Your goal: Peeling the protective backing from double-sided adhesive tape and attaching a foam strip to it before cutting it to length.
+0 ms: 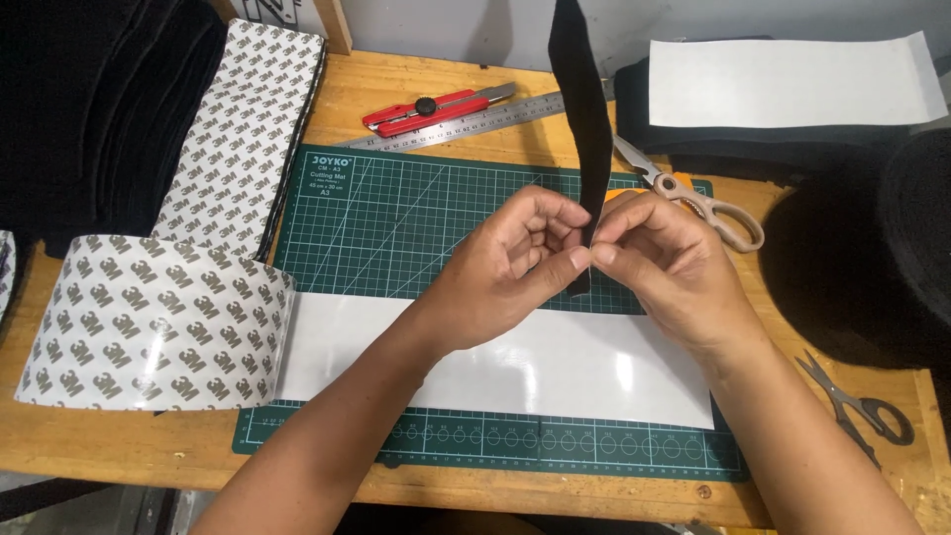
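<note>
A long black fabric strip point(578, 109) stands upright above the green cutting mat point(416, 208). My left hand point(515, 263) and my right hand point(669, 263) both pinch its lower end between thumb and fingertips, close together over the mat's middle. A white glossy sheet point(555, 367) lies flat on the mat below my hands. It unrolls from a wide roll of tape with printed backing point(149, 327) at the left.
A red utility knife point(436, 109) and steel ruler point(466, 127) lie behind the mat. Beige-handled scissors point(693, 198) rest at its right corner, small snips point(857, 406) at right. Black fabric piles point(99, 109) and backed strips point(248, 129) sit left; a white-backed sheet point(792, 84) back right.
</note>
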